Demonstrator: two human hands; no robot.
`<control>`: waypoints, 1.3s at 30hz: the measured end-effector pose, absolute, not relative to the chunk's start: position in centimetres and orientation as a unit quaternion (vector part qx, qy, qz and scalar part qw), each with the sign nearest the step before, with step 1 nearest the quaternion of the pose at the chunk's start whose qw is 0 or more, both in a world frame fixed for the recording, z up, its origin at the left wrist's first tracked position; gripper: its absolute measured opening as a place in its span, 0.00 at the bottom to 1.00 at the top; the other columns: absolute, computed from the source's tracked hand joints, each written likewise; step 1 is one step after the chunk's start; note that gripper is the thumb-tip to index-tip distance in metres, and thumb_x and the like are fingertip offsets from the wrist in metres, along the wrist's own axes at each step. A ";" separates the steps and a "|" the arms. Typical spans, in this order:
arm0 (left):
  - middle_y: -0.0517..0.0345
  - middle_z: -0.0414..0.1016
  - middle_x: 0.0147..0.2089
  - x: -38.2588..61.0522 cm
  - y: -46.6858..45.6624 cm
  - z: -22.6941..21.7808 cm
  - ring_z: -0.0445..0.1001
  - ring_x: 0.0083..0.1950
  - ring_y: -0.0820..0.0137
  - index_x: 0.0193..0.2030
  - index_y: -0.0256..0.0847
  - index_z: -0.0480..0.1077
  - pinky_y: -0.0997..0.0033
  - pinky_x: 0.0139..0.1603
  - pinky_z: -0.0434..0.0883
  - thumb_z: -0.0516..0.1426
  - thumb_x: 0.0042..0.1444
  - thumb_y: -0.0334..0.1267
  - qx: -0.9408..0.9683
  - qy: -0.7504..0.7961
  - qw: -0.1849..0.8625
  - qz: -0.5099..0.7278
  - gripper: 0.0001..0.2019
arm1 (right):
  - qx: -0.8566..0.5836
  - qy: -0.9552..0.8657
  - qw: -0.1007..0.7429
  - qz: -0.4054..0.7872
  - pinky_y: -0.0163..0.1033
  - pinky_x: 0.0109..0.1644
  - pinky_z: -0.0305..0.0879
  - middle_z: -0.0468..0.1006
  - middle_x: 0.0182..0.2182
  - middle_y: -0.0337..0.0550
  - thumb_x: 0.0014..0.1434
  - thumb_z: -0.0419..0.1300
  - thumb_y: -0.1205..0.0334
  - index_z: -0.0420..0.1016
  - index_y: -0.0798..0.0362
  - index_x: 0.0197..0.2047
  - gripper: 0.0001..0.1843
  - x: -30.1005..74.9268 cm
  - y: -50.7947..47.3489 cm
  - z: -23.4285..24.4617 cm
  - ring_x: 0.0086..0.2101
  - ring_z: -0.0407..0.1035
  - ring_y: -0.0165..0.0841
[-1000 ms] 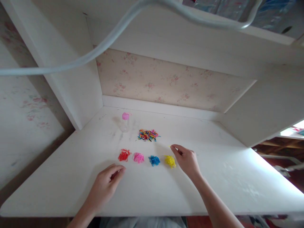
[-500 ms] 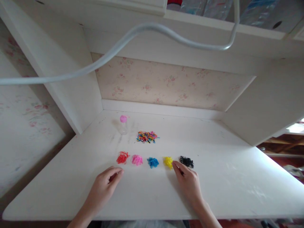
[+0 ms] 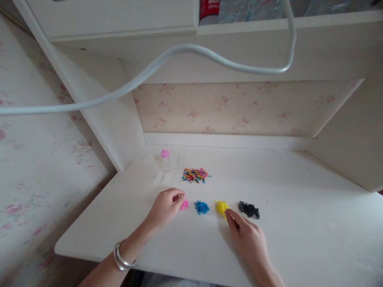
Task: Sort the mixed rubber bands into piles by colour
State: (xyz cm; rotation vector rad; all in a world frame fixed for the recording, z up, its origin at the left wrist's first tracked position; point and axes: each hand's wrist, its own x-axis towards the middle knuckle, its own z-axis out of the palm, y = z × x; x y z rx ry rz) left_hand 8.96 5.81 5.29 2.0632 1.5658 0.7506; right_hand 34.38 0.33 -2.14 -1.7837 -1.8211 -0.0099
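My left hand is closed in a pinch above the left edge of a pile of pink rubber bands. Anything between its fingertips is too small to make out. My right hand also pinches, its fingertips at the lower right edge of the yellow rubber bands; what they hold is hidden. Between the hands lies a pile of blue rubber bands, and black rubber bands lie just beyond the right hand. A mixed heap of multicoloured rubber bands sits farther back. The red pile is covered by my left hand.
Behind and left of the mixed heap stands a clear bottle with a pink cap. A white cable crosses the upper view. Side panels and a shelf enclose the white desk. Bottles stand on the shelf.
My left hand has moved right and forward, from below the red pile to over it and beside the pink one. The right hand stays at the yellow pile. The camera view has shifted.
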 end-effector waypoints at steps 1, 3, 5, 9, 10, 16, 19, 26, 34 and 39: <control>0.59 0.77 0.32 9.4 6.5 5.0 0.73 0.33 0.72 0.34 0.41 0.74 0.78 0.35 0.66 0.49 0.58 0.40 0.749 0.575 0.208 0.255 0.13 | -0.669 -0.685 0.290 -0.012 0.31 0.27 0.63 0.81 0.34 0.39 0.63 0.46 0.51 0.78 0.45 0.41 0.20 34.4 0.2 -2.2 0.27 0.75 0.31; 0.58 0.78 0.35 10.0 8.0 4.4 0.74 0.35 0.72 0.35 0.41 0.75 0.77 0.37 0.66 0.49 0.58 0.41 0.751 0.589 0.190 0.228 0.14 | -0.666 -0.690 0.283 -0.020 0.31 0.27 0.63 0.81 0.34 0.39 0.63 0.46 0.52 0.78 0.45 0.42 0.20 34.5 0.1 -2.2 0.26 0.75 0.31; 0.58 0.79 0.36 10.3 9.5 3.6 0.75 0.36 0.71 0.36 0.42 0.75 0.77 0.38 0.66 0.50 0.57 0.41 0.750 0.601 0.183 0.209 0.13 | -0.664 -0.692 0.283 -0.021 0.31 0.26 0.63 0.81 0.34 0.39 0.64 0.45 0.52 0.78 0.45 0.42 0.20 34.6 0.0 -2.3 0.26 0.75 0.32; 0.57 0.80 0.37 10.0 12.0 2.6 0.76 0.38 0.70 0.38 0.45 0.75 0.76 0.38 0.66 0.53 0.54 0.40 0.736 0.636 0.158 0.169 0.11 | -0.660 -0.684 0.310 -0.023 0.31 0.25 0.62 0.82 0.33 0.39 0.64 0.44 0.52 0.77 0.47 0.42 0.21 34.8 0.0 -2.2 0.25 0.75 0.32; 0.57 0.80 0.37 9.8 12.5 2.4 0.76 0.39 0.69 0.38 0.45 0.75 0.76 0.38 0.66 0.53 0.54 0.40 0.730 0.647 0.149 0.160 0.11 | -0.658 -0.683 0.317 -0.024 0.31 0.25 0.62 0.82 0.33 0.40 0.64 0.44 0.52 0.77 0.47 0.42 0.21 34.9 -0.1 -2.2 0.25 0.75 0.32; 0.54 0.79 0.39 9.4 14.6 1.8 0.76 0.41 0.65 0.38 0.46 0.75 0.72 0.39 0.67 0.54 0.53 0.41 0.696 0.700 0.106 0.119 0.10 | -0.655 -0.673 0.344 0.009 0.31 0.25 0.62 0.81 0.30 0.38 0.64 0.45 0.50 0.77 0.47 0.41 0.20 35.1 -0.4 -2.0 0.24 0.75 0.32; 0.54 0.79 0.42 9.6 15.0 1.7 0.76 0.43 0.65 0.40 0.47 0.75 0.71 0.42 0.67 0.54 0.54 0.42 0.694 0.704 0.101 0.110 0.11 | -0.662 -0.666 0.343 0.038 0.30 0.26 0.63 0.81 0.31 0.38 0.64 0.46 0.50 0.76 0.46 0.42 0.19 35.1 -0.4 -1.8 0.25 0.75 0.32; 0.55 0.79 0.44 10.3 15.6 1.5 0.75 0.45 0.66 0.44 0.48 0.74 0.73 0.42 0.67 0.53 0.55 0.43 0.705 0.695 0.107 0.093 0.13 | -0.669 -0.659 0.337 0.060 0.31 0.27 0.63 0.81 0.31 0.38 0.63 0.46 0.49 0.77 0.46 0.42 0.20 35.0 -0.3 -1.6 0.26 0.75 0.32; 0.56 0.79 0.42 10.0 15.9 1.8 0.75 0.43 0.66 0.39 0.48 0.76 0.74 0.41 0.66 0.53 0.54 0.42 0.721 0.679 0.105 0.086 0.11 | -0.664 -0.657 0.349 0.068 0.30 0.28 0.63 0.81 0.31 0.38 0.63 0.47 0.50 0.77 0.47 0.41 0.19 35.0 -0.4 -1.5 0.27 0.75 0.32; 0.57 0.79 0.42 9.1 15.8 2.2 0.75 0.43 0.66 0.38 0.48 0.76 0.74 0.40 0.66 0.52 0.54 0.43 0.728 0.672 0.105 0.085 0.12 | -0.662 -0.660 0.348 0.074 0.30 0.27 0.62 0.81 0.29 0.40 0.63 0.46 0.50 0.77 0.47 0.41 0.20 35.0 -0.5 -1.4 0.24 0.74 0.30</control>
